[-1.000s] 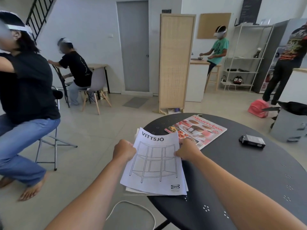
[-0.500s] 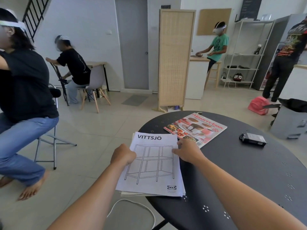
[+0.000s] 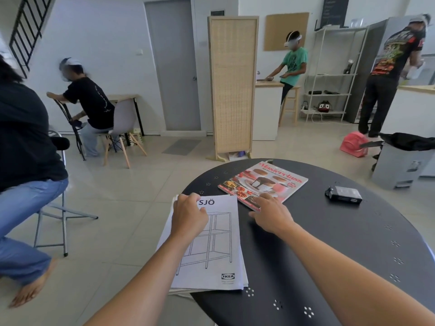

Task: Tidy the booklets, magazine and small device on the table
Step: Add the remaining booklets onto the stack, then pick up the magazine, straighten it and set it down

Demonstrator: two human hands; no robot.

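A stack of white booklets (image 3: 213, 252), topped by a shelf drawing, lies on the left edge of the round black table (image 3: 329, 243) and overhangs it. My left hand (image 3: 188, 214) rests flat on the stack's upper left part, fingers curled over its top edge. My right hand (image 3: 270, 212) is off the stack, fingers spread, with a fingertip touching the near corner of the red cooking magazine (image 3: 263, 182). A small black device (image 3: 343, 195) lies to the right of the magazine, untouched.
A person in jeans sits on a folding chair (image 3: 54, 208) close to the left. A woven screen (image 3: 231, 88), a grey bin (image 3: 400, 163) and a pink bag (image 3: 354, 145) stand beyond the table. Other people work further back.
My right hand has left the booklets' right edge and reached to the magazine's near corner. My left hand slid from the stack's left edge onto its top. The stack sits squarer.
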